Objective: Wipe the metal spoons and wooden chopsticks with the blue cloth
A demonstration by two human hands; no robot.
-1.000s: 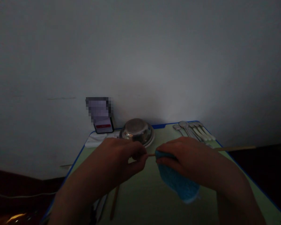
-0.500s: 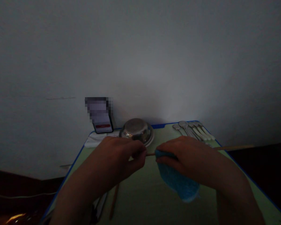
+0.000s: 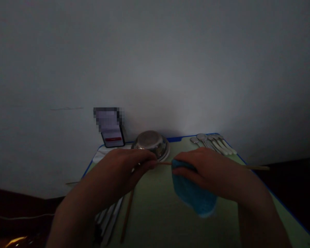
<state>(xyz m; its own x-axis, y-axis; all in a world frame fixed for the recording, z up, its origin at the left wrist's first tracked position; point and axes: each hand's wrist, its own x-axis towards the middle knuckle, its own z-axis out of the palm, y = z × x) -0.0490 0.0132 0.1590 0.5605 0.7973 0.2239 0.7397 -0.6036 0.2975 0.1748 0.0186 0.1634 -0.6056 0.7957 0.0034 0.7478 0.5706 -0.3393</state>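
My left hand (image 3: 136, 168) is closed in a pinch on the thin end of a wooden chopstick (image 3: 164, 163), level above the table. In my right hand (image 3: 201, 168) a blue cloth (image 3: 195, 196) is folded around the same chopstick, its loose part hanging below my fingers. The chopstick's thicker end sticks out to the right behind my right wrist. Below my left forearm, a second wooden chopstick (image 3: 127, 217) lies on the table, beside several long metal utensils (image 3: 112, 220) partly hidden by the arm.
An upside-down metal bowl (image 3: 150, 141) sits at the back of the blue-edged table (image 3: 165, 213), against the wall. Several spoons and forks (image 3: 214, 143) lie at the back right. A phone (image 3: 112, 132) leans on the wall at back left, by a white item (image 3: 99, 155).
My left hand has shifted left along the chopstick, and more of the utensils below shows. My right hand and the cloth have risen slightly. The chopstick's right end has moved left.
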